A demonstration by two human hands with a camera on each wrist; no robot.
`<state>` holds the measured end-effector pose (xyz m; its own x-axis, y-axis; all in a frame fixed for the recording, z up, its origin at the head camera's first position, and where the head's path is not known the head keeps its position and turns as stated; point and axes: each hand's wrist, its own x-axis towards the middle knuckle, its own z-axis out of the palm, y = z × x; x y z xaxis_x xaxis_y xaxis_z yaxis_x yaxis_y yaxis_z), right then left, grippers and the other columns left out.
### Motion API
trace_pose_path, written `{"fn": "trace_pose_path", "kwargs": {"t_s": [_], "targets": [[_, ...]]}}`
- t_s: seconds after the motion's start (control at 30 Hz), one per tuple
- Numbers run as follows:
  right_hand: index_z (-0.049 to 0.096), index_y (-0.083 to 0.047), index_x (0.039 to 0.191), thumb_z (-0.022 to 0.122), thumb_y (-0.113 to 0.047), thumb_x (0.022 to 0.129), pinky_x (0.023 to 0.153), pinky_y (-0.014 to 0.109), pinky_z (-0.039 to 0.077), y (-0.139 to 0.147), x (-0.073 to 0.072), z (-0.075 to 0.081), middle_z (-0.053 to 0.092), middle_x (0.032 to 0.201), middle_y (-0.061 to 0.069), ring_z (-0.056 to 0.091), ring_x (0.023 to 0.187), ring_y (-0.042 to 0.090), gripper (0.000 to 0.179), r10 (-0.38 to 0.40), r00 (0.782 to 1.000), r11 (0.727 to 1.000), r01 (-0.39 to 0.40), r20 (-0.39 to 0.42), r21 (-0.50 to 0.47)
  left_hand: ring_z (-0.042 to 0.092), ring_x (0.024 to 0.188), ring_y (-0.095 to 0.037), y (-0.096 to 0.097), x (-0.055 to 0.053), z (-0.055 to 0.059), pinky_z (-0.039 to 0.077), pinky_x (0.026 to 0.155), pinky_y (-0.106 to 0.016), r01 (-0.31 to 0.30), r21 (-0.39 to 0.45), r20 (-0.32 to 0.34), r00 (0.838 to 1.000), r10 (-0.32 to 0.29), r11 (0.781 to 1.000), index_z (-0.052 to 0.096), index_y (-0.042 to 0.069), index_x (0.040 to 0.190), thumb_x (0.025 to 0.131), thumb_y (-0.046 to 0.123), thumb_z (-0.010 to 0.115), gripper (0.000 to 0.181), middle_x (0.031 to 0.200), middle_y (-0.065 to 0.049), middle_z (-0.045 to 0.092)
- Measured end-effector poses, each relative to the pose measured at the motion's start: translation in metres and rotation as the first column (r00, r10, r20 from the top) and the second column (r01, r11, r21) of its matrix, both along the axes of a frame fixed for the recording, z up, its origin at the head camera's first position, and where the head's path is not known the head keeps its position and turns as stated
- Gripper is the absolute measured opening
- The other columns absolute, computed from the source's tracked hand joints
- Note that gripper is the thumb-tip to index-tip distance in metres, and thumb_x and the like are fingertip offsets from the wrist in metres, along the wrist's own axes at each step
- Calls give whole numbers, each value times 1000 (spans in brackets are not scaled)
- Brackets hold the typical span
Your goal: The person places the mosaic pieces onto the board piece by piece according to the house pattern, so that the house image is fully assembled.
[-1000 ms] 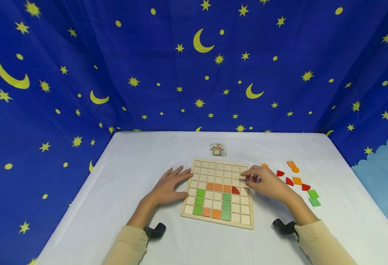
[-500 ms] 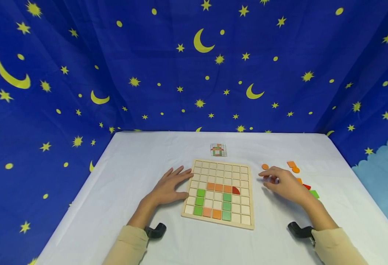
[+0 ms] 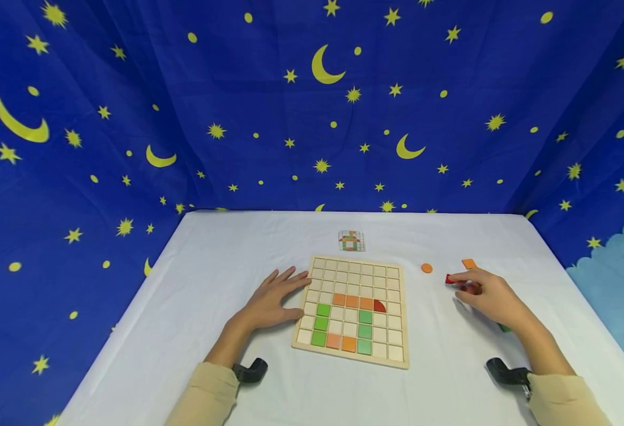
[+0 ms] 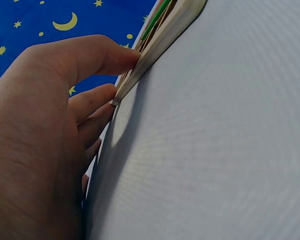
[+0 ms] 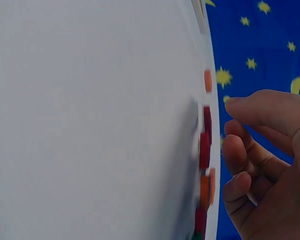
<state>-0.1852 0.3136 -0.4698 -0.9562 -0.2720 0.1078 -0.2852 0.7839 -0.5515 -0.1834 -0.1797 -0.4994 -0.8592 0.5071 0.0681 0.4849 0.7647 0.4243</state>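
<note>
- Right of the gridded wooden board [image 3: 350, 314], the right hand [image 3: 488, 294] hovers just above a red piece [image 3: 448, 278] on the surface [image 3: 211, 266], fingers narrowly parted and holding nothing.
- Pinching its edges squarely should lift it best; the left hand [image 3: 274, 300], fingers spread, rests against the board's left edge.
- That piece looks thin, flat, partly hidden.

right hand [image 3: 492, 294] | from board [image 3: 350, 313] right edge | to just above red pieces [image 3: 449, 279]
</note>
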Motion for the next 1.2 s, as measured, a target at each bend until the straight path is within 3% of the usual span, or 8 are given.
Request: {"fn": "trace_pose_path", "kwargs": {"t_s": [0.1, 0.27, 0.53, 0.83, 1.2], "targets": [[69, -9, 117, 73, -17, 85, 55, 26, 39, 9, 0, 2, 57, 87, 4, 48, 74, 19, 33, -33, 999, 999, 33, 3, 15, 13, 144, -13, 0, 0, -1, 4, 117, -40, -2, -1, -3, 1000, 2, 1000, 44, 29, 146, 78, 46, 68, 73, 153, 14, 31], [68, -5, 117, 73, -20, 85, 64, 31, 47, 26, 0, 0, 63, 100, 11, 51, 82, 25, 36, -91, 996, 995, 91, 0, 40, 13, 144, -12, 0, 0, -2, 3, 117, -38, -4, 0, -6, 1000, 4, 1000, 44, 30, 146, 78, 47, 68, 73, 153, 14, 31], [65, -2, 120, 72, -20, 85, 67, 35, 43, 41, 1, -8, 59, 99, 13, 49, 81, 26, 39, -123, 992, 991, 120, 41, 56, 12, 144, -12, 1, 0, -1, 3, 117, -38, -6, -5, 5, 1000, 6, 1000, 43, 30, 146, 78, 48, 67, 74, 153, 14, 31], [65, -2, 120, 69, -11, 83, 69, 35, 43, 42, -2, -12, 56, 103, 16, 48, 83, 27, 38, -129, 989, 990, 123, 76, 72, 14, 144, -14, 0, -1, -1, 4, 117, -39, -6, -12, -7, 1000, 5, 1000, 43, 30, 146, 78, 48, 67, 74, 153, 14, 31], [68, -2, 114, 73, -15, 83, 64, 32, 43, 31, -2, -8, 59, 99, 13, 48, 79, 24, 34, -130, 991, 989, 129, 19, 76, 15, 144, -16, 0, 0, 1, 4, 117, -40, -1, -6, -4, 1000, 1, 1000, 44, 28, 146, 78, 47, 67, 74, 153, 13, 31]]}}
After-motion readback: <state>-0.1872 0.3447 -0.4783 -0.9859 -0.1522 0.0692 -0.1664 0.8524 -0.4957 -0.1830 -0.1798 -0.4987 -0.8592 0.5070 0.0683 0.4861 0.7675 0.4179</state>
